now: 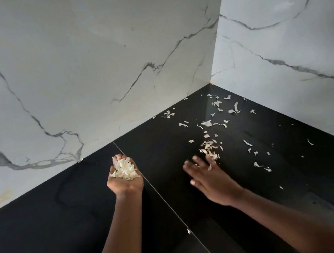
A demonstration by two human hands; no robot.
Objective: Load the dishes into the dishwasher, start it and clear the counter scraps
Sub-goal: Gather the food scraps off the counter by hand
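The person's left hand [125, 183] is turned palm up above the black surface [67, 220], its fingers cupped loosely around a handful of pale peel scraps [124, 169]. The right hand [208, 176] lies low over the surface, somewhat blurred, with its fingers [198, 160] spread wide and holding nothing; their tips touch a small heap of scraps [208, 149]. More loose scraps [218, 113] lie scattered beyond it toward the corner where the two marble walls [106, 59] meet, and a few to the right.
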